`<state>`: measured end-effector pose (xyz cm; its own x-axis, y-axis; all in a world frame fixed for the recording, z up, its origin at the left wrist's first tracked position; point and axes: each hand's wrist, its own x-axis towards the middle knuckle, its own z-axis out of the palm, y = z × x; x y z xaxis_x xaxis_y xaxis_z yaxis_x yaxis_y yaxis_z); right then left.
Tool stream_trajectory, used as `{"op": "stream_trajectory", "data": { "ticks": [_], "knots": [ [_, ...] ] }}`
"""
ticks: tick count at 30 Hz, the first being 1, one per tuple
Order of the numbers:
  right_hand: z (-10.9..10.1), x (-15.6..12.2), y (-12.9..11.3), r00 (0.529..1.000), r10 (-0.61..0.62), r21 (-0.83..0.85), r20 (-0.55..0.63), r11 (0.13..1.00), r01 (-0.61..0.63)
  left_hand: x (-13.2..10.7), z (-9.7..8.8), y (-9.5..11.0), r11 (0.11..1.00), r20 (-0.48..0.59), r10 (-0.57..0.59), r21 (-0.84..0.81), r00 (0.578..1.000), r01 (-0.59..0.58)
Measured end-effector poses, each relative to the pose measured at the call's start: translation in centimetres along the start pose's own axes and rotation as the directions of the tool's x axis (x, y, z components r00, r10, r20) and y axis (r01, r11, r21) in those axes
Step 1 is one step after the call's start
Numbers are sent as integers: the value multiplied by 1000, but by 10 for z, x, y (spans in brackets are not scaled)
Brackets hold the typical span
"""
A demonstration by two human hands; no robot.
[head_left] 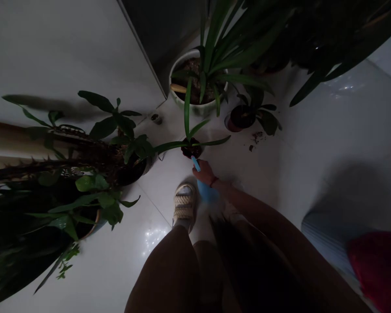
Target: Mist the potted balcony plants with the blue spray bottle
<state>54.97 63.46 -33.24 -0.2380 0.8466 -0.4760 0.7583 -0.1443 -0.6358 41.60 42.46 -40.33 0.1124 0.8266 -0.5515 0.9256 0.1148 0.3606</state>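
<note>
- Where the right hand (204, 172) reaches down toward the floor, its fingers are closed around a blue watering can (206, 189), whose body sits just below the wrist.
- The can's narrow blue spout (195, 163) points up and away from the hand, its tip just beside the rim of a small dark pot (191, 150) standing on the white tiled floor (313, 143).
- That small pot carries a few long, thin green leaves spreading left, right and upward.
- A thin band circles the right wrist (214, 180).
- Just left of the can, a foot in a pale woven sandal (184, 203) rests on the tiles; the person's legs fill the lower middle of the view.
- The left hand is not in view.
- Beyond the small pot stands a large white pot (200, 107) with long strap-like leaves, and to its right a small reddish pot (239, 118) with broad dark leaves.
- A scatter of dark crumbs (256, 138) lies on the tiles near the reddish pot.
- Left of the hand, a dark pot (132, 170) holds a leafy plant with a thorny stem, and more foliage crowds the lower left.
- A red thing (379, 265) shows at the lower right edge; what it is cannot be told.
</note>
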Motion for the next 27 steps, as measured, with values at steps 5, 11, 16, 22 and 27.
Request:
{"op": "stream_trajectory", "data": {
  "ticks": [5,11,16,22,27],
  "knots": [
    [0,-6,1,999,38,-43,24,998,-37,-3,2,1,995,-48,30,92,998,-26],
    [2,-10,13,999,25,34,-23,999,-24,-7,0,4,999,-56,-28,25,998,30],
    [3,-10,19,997,50,40,-51,998,-48,0,-11,9,998,-57,27,52,998,-24],
    [4,-6,22,992,69,72,-109,996,-61,8,-14,7,1000,90,-15,17,996,14],
    [4,-6,23,992,82,89,-97,993,-73,-4,-16,12,1000,-53,-5,9,999,5]
  ]
}}
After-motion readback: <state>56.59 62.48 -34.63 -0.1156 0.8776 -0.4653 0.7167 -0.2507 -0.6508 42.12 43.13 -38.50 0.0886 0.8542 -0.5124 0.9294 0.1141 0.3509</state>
